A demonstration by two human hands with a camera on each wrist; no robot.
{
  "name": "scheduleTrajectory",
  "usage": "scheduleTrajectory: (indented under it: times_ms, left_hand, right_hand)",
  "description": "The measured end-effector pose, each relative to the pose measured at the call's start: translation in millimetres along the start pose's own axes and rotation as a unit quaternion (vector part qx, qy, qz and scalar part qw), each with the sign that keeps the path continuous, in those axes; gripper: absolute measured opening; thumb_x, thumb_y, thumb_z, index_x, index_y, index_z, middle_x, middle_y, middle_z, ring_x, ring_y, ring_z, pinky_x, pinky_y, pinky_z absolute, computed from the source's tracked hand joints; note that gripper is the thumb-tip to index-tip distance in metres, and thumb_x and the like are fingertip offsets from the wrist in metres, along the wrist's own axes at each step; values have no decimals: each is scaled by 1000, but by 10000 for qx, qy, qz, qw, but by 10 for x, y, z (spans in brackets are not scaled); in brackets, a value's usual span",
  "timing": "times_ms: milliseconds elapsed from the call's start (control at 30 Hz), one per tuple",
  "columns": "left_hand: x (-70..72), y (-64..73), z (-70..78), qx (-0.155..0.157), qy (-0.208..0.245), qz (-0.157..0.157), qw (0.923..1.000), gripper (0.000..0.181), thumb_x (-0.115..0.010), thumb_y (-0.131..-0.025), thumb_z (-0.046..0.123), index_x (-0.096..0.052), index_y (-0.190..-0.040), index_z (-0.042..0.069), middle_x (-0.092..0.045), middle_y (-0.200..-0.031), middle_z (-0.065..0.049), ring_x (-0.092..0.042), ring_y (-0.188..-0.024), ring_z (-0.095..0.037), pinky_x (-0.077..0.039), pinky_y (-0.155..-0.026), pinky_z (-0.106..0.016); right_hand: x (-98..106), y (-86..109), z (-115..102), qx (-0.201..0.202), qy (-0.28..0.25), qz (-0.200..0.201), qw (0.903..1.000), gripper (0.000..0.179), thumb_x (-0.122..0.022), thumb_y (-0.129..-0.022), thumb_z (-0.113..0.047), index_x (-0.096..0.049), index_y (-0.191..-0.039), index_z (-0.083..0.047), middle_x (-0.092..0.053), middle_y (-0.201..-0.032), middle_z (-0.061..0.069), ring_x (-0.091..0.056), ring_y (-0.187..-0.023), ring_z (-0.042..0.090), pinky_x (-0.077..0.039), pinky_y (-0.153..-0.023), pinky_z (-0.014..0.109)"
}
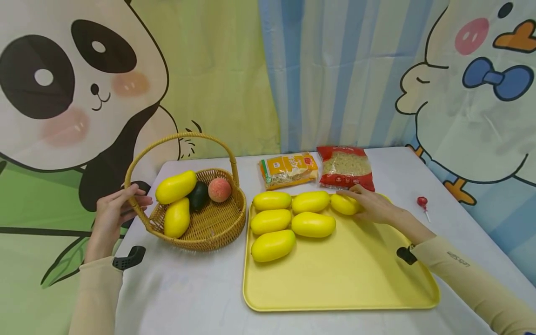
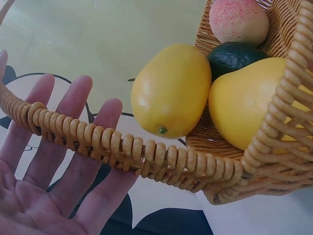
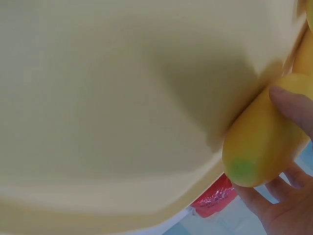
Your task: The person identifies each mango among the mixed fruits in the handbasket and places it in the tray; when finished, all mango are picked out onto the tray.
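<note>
"Now, what do your right fingers have?"

"Your right hand (image 1: 368,204) grips a mango (image 1: 344,205) at the far edge of the tray (image 1: 343,279); left of those fingers lie five more mangoes (image 1: 271,221), just beyond them a red bag (image 1: 345,165)."

"And your left?"

"Your left hand (image 1: 112,211) touches the handle (image 2: 93,139), fingers spread wide; beside them, the basket (image 1: 217,232) holds two mangoes (image 1: 176,187), a dark green fruit (image 1: 198,196) and a peach (image 1: 219,190)."

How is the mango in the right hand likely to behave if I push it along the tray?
The mango may well roll, since its body is rounded and elongated. Its smooth skin could make it a bit slippery. It seems stiff: no dent shows under the thumb of the right hand.
</note>
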State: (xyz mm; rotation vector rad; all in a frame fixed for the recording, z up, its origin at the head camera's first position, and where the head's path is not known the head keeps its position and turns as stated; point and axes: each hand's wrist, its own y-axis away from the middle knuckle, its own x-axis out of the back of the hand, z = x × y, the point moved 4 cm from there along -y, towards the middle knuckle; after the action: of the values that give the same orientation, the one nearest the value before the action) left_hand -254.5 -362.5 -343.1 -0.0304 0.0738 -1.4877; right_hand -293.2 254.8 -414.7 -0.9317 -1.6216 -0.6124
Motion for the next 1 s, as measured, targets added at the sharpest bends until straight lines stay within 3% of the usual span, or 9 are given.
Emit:
scheduleTrajectory:
  times_ms: [267,533,667,800,1000]
  left_hand:
    - [-3,6,6,-5,-16,-4,10000,23,-58,-97,27,-74,-90,11,-75,-80,1,-72,-75,-12,-57,-68,-22]
    - [-15,-8,20,52,11,1,10000,24,-60,-95,30,-73,-92,9,-75,-80,1,-72,-74,-12,-57,-67,-22]
    - [-11,-12,31,47,0,31,10000,24,-60,-95,30,-73,-90,11,-75,-80,1,-72,-74,-11,-57,-67,-22]
    - [-6,-6,32,56,-7,33,10000,24,-60,-95,30,-73,-91,10,-75,-80,1,-72,-75,-11,-57,-67,-22]
    - [-2,9,11,49,49,-45,10000,25,-59,-96,28,-74,-90,10,-75,-81,0,-72,-75,-12,-57,-68,-22]
  right_hand:
    - [8,-7,-20,-26,-126,30,9999,72,-80,-76,-9,-47,-140,-10,-49,-120,17,-53,-91,27,-51,-76,44]
    - [134,-99,-119,-34,-71,-104,9999,76,-82,-75,-15,-45,-142,-10,-50,-125,19,-55,-101,32,-51,-86,52]
    - [260,-262,-329,4,-46,-119,9999,71,-78,-80,-16,-44,-142,-9,-48,-131,21,-55,-108,37,-50,-88,54]
    - [327,-484,-628,155,-194,-182,9995,67,-75,-84,-19,-44,-143,-13,-48,-133,18,-56,-109,34,-50,-89,52]
    - [311,-898,-1119,980,-187,-117,9949,61,-73,-86,-19,-47,-141,-12,-50,-135,16,-56,-113,34,-49,-92,50]
